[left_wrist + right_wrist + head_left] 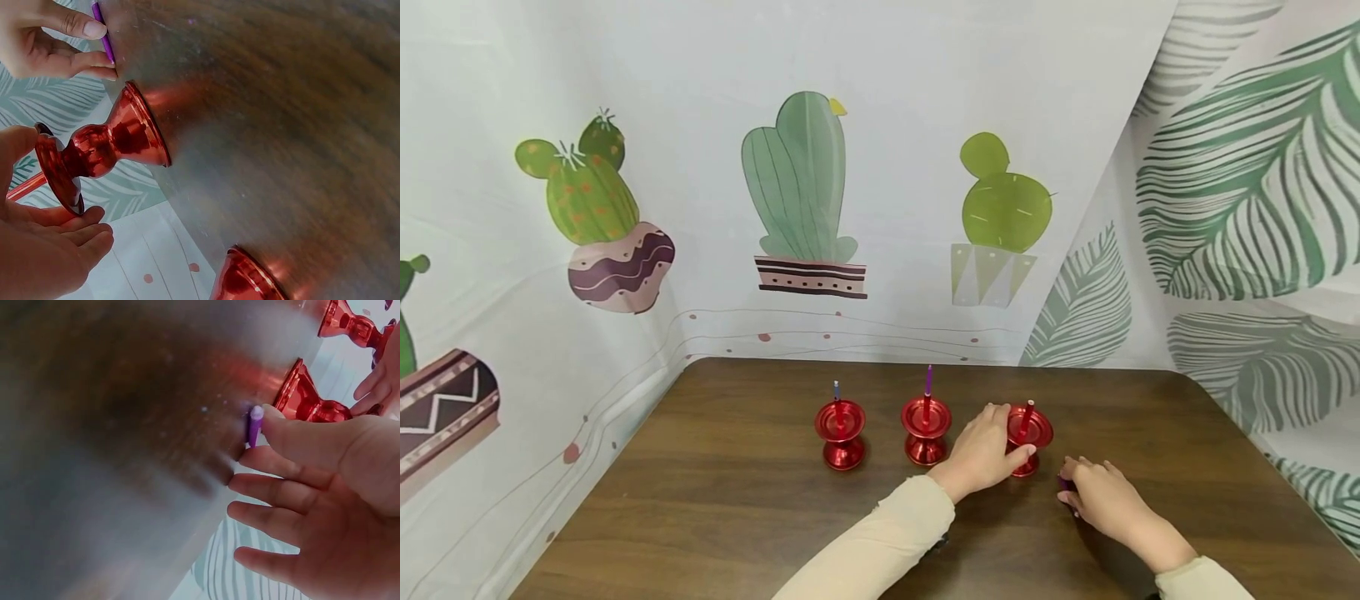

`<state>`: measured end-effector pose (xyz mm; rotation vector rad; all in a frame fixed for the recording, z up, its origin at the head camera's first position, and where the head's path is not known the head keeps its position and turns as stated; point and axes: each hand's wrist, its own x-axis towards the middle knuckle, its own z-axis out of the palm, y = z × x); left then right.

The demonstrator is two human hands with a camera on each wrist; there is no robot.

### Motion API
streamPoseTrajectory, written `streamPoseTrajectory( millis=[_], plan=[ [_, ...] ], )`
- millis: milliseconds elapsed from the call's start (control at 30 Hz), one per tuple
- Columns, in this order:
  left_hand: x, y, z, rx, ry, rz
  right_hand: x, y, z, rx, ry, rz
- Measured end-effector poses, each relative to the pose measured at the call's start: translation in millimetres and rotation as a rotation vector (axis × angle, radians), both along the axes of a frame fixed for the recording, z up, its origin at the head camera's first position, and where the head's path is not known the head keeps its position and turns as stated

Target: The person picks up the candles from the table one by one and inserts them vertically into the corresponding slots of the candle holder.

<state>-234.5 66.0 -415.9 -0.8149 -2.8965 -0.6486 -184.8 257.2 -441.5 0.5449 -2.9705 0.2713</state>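
Observation:
Three shiny red candle holders stand in a row on the table. My left hand (981, 450) holds the dish of the right candle holder (1039, 430), thumb and fingers on opposite sides of its rim. Only a short red tube (1027, 417) rises from that dish. Right of it, my right hand (1108, 500) pinches a slim purple candle (255, 428) low at the tabletop between thumb and index finger, its other fingers spread. The middle candle holder (927, 417) carries a purple candle (929, 381); the left candle holder (841, 429) carries a blue candle (837, 390).
The dark brown wooden table (715, 492) ends at a white cloth backdrop (895, 167) printed with cacti and leaves. The left and middle candle holders stand close to my left hand's side.

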Motion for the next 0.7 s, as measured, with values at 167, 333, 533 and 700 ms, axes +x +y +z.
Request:
streamPoseTrajectory(
  millis=[167, 333, 533, 700],
  plan=[
    [-0.5, 0, 0.0, -0.007, 0.016, -0.004, 0.8, -2, -0.6, -0.037, 0.075, 0.049],
    [-0.2, 0, -0.2, -0.02, 0.025, 0.002, 1.8, -3, -0.3, -0.022, 0.061, 0.045],
    [-0.5, 1, 0.6, -0.049, 0.043, -0.003, 1.2, 0, 6.1, 0.004, 0.031, 0.02],
    [-1.4, 1, 0.5, -0.055, 0.073, -0.006, -4.8, 5, 13.9, -0.011, 0.065, 0.006]
  ],
)
